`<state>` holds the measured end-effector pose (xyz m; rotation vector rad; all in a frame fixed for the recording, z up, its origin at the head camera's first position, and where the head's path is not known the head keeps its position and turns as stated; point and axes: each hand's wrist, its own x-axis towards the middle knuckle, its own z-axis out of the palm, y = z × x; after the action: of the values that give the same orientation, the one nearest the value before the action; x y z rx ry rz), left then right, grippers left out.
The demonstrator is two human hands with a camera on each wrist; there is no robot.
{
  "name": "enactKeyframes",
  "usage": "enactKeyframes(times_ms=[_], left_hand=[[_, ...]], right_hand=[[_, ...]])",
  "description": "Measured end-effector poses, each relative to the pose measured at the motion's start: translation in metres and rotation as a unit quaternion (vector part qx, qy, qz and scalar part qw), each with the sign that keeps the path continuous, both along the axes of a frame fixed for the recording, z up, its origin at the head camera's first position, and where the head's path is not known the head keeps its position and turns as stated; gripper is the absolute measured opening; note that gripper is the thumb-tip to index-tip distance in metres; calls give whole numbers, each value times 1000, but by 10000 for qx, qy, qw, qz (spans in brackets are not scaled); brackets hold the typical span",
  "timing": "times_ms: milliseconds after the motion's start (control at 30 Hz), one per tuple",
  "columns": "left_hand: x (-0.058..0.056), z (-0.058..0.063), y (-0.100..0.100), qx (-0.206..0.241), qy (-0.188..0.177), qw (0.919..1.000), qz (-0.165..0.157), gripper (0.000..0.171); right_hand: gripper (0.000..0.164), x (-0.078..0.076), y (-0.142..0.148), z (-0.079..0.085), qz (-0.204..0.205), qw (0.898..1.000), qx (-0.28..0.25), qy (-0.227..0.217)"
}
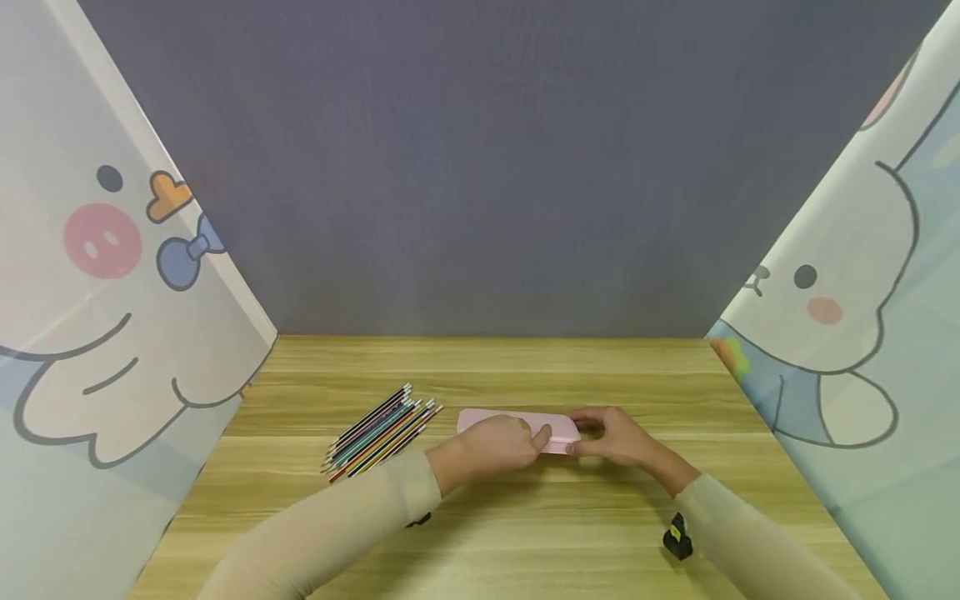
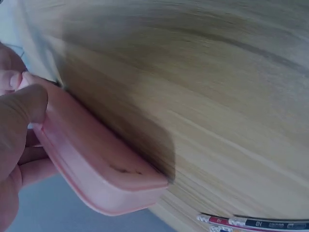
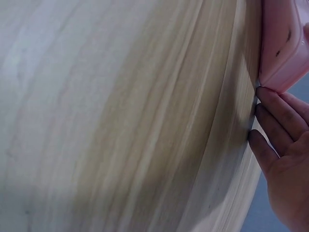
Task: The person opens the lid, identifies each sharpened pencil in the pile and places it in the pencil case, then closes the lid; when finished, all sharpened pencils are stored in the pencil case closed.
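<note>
A pink pencil case [image 1: 480, 417] with a rounded end lies on the wooden table, its lid down. My left hand [image 1: 498, 442] grips it from above; in the left wrist view its thumb [image 2: 34, 101] presses near the far end of the case and the other fingers lie on the far side. At the right end of the case, my right hand [image 1: 611, 435] holds the corners between thumb and forefinger. In the right wrist view, the other fingertips of this hand [image 3: 289, 145] rest by the tabletop, and its thumb is hidden. Small dark marks show on the case [image 2: 91, 145].
Left of the case lies a loose bunch of pencils [image 1: 382, 429], several colours side by side, slanting up to the right. The wooden table [image 1: 525, 533] meets a grey panel [image 1: 487, 167] at the back. Cartoon-printed walls [image 1: 840, 333] stand on both sides.
</note>
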<state>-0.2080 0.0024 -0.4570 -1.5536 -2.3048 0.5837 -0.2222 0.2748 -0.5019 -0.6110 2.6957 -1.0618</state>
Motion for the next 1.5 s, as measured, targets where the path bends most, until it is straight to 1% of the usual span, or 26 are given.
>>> enactKeyframes(times_ms=[67, 167, 200, 333, 433, 500, 567, 633, 733, 833, 933, 1067, 1167, 1200, 1267, 1333, 1400, 1433, 1500], left_hand=[[1, -2, 1, 39, 337, 9993, -123, 37], [2, -1, 0, 149, 529, 9984, -140, 33], [2, -1, 0, 153, 556, 9982, -143, 33], [4, 2, 0, 66, 320, 9994, 57, 32], [4, 5, 0, -38, -69, 9995, 311, 28], [3, 6, -1, -8, -390, 9981, 469, 25], [0, 8, -4, 146, -818, 9945, 638, 21], [-4, 9, -9, 398, -1302, 9875, 789, 21], [-12, 9, -18, 806, -1949, 9739, 843, 19], [-19, 9, -32, 1078, -2423, 9606, 831, 19], [-24, 10, -48, 1275, -2682, 9511, 855, 17], [-28, 12, -72, 1549, -3066, 9348, 908, 9], [-31, 11, -91, 1906, -3291, 9189, 1052, 8], [-32, 11, -97, 2042, -3339, 9130, 1149, 9], [-34, 11, -106, 2367, -3446, 8984, 1345, 13], [-36, 9, -113, 2709, -3583, 8805, 1512, 16], [-38, 7, -116, 3025, -3806, 8571, 1703, 16], [-40, 6, -117, 3184, -3902, 8458, 1759, 15], [-43, 4, -118, 3515, -4102, 8205, 1868, 15]], right_hand=[[64, 0, 0, 2, 12, 10000, 22, 74], [61, 0, 0, 3, 56, 9999, 45, 151], [61, 0, 0, 3, 69, 9998, 50, 155], [62, 1, 0, 2, 50, 9999, -7, 114], [65, 2, 0, -1, 23, 9999, -52, 139], [66, 3, 0, -2, 4, 9999, -83, 139], [67, 3, 0, -4, 5, 9998, -94, 157], [67, 4, 1, -5, 2, 9998, -117, 134], [67, 5, 2, -6, 32, 9998, -106, 173], [70, 5, 2, -6, 50, 9997, -41, 241], [74, 6, 2, -5, 39, 9997, -77, 237], [77, 7, 2, -6, 14, 9996, -148, 241], [78, 7, 2, -8, -28, 9996, -113, 264], [79, 7, 2, -8, -48, 9996, -116, 251], [83, 7, 3, -9, -91, 9996, -117, 231], [88, 8, 3, -10, -136, 9996, -161, 201], [92, 8, 3, -11, -152, 9995, -219, 174], [91, 8, 2, -11, -156, 9994, -255, 160], [89, 8, 2, -12, -131, 9993, -315, 165]])
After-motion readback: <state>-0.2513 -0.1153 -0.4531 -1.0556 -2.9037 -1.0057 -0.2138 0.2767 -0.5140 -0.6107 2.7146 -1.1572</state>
